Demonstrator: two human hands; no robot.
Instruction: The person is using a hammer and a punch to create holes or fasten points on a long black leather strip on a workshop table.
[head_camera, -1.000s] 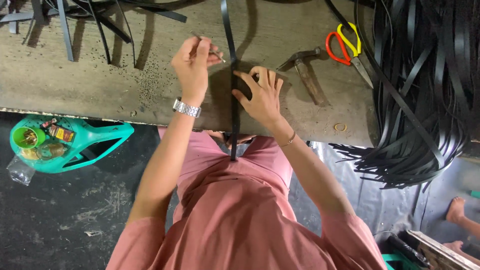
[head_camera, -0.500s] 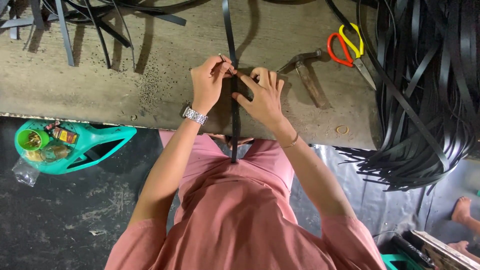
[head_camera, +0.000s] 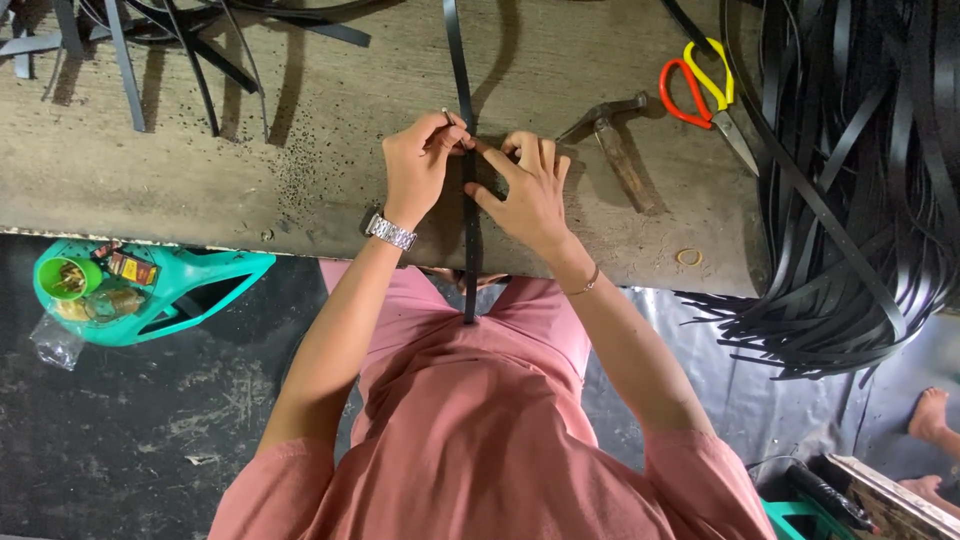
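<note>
1. Green tub (head_camera: 190, 290), lower left of frame: holds a yellow cup (head_camera: 68, 278) and small packets.
2. Black strap (head_camera: 468, 170), centre: runs from top edge down the workbench (head_camera: 250, 180), end hanging over its near edge.
3. Left hand (head_camera: 420, 165): fingers pinched on a small metal piece at the strap.
4. Right hand (head_camera: 530, 185): fingers spread, pressing the strap flat; not closed around it.
5. Hammer (head_camera: 615, 140), just right of the hands.
6. Scissors (head_camera: 705, 95), upper right.
7. Pile of black strips (head_camera: 850, 200), right edge.
8. Rubber band (head_camera: 689, 257), near bench edge.
</note>
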